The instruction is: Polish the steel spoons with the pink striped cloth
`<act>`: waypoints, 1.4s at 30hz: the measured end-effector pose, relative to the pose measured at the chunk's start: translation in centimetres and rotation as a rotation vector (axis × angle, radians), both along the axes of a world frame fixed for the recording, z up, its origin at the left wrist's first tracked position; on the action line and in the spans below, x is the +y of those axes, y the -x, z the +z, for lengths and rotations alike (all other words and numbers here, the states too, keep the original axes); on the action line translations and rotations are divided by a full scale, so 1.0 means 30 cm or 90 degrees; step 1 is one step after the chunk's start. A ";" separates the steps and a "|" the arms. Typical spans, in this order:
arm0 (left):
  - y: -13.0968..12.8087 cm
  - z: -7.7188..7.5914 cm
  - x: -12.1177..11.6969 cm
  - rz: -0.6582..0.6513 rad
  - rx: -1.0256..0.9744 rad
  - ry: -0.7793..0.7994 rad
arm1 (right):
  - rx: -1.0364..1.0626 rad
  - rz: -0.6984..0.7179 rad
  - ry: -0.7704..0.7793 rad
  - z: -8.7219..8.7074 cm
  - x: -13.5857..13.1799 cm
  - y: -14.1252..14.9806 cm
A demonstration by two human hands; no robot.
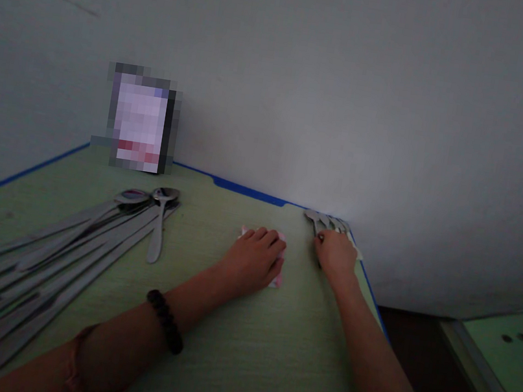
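Observation:
My left hand point(255, 257) rests with curled fingers on a pink and white cloth point(277, 279) lying flat on the pale green table point(229, 348). A dark bead bracelet sits on that wrist. My right hand point(336, 252) lies at the table's far right corner, its fingers closed over the handles of several metal spoons point(324, 219) whose bowls fan out toward the wall.
A large pile of long metal spoons point(46, 255) covers the table's left side, one shorter spoon point(159, 220) beside it. A blurred boxy object point(141, 122) stands against the white wall. The table has a blue edge point(247, 189). Another green surface point(511, 364) lies lower right.

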State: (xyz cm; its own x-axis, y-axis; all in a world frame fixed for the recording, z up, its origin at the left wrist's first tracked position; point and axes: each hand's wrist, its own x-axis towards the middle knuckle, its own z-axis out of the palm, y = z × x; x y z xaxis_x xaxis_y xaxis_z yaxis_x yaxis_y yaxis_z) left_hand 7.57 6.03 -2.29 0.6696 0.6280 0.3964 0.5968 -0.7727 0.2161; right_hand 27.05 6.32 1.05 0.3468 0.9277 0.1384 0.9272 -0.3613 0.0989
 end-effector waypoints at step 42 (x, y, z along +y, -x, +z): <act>0.514 0.269 0.155 0.442 0.379 0.305 | 0.295 0.597 -0.150 -0.144 -0.071 0.255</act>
